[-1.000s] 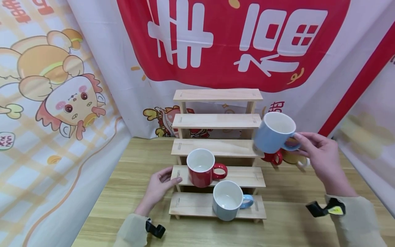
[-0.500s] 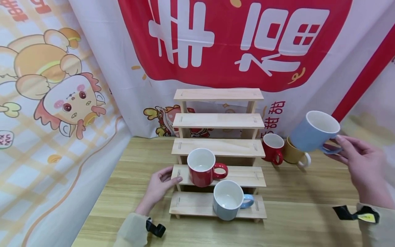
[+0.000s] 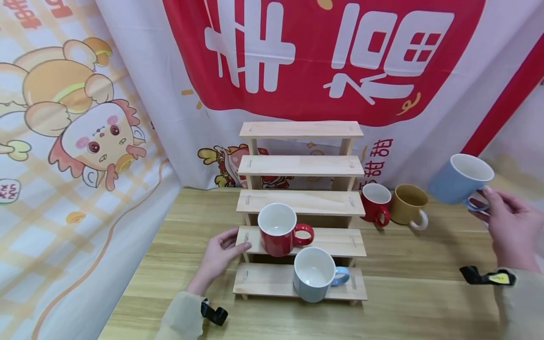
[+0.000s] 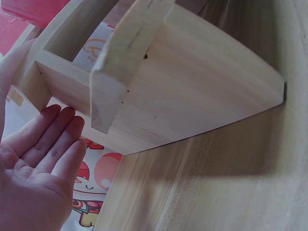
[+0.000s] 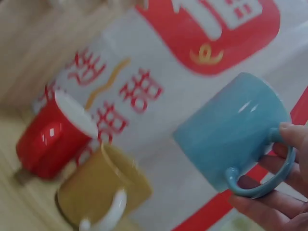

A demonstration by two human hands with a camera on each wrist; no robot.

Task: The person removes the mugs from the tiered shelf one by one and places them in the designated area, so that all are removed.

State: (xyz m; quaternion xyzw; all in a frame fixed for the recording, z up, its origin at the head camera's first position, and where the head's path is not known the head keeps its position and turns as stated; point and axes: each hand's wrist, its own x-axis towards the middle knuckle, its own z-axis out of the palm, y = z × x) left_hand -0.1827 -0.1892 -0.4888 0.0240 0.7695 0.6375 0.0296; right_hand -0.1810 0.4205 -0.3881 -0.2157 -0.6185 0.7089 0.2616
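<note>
My right hand holds a blue mug by its handle, raised and tilted at the far right. In the right wrist view, fingers and thumb close round the handle of this blue mug. My left hand grips the left end of a stepped wooden stand at its second step from the bottom. The left wrist view shows the thumb at the board edge and the fingers beneath it. On that step sits a red mug; a light blue mug stands on the lowest step.
Right of the stand, a smaller red mug and a mustard mug with a white handle stand side by side on the wood-grain table. Printed cloth hangs behind and along both sides. The upper three steps bear no mugs.
My right hand has carried the blue mug rightward, away from the stand, uncovering the small red and mustard mugs. The left hand stays in place on the stand.
</note>
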